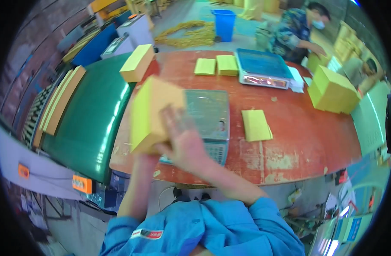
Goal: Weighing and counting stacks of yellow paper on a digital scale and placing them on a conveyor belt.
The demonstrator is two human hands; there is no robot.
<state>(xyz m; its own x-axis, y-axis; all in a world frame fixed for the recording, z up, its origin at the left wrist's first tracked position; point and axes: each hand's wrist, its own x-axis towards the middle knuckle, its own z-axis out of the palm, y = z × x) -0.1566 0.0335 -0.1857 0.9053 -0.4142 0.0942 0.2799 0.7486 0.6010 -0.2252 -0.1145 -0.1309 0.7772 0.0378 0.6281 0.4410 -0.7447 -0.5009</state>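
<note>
A thick block of yellow paper sheets (150,117) is tilted between my hands, over the left part of the red table (246,158). My right hand (183,138) presses against its right face, fingers spread and slightly blurred. My left hand (146,158) reaches under the block's near end, and its fingers are hidden there. Partly covered by the block and my right arm, a digital scale (210,115) with a keypad stands just beyond. To the right of the scale a small yellow stack (257,125) lies flat.
A green conveyor belt (86,115) runs along the left, carrying long paper blocks (63,100) and another block (137,63) at its far right edge. A second scale (263,68), small stacks (216,66) and a big yellow block (333,90) stand farther back, near two people (295,34).
</note>
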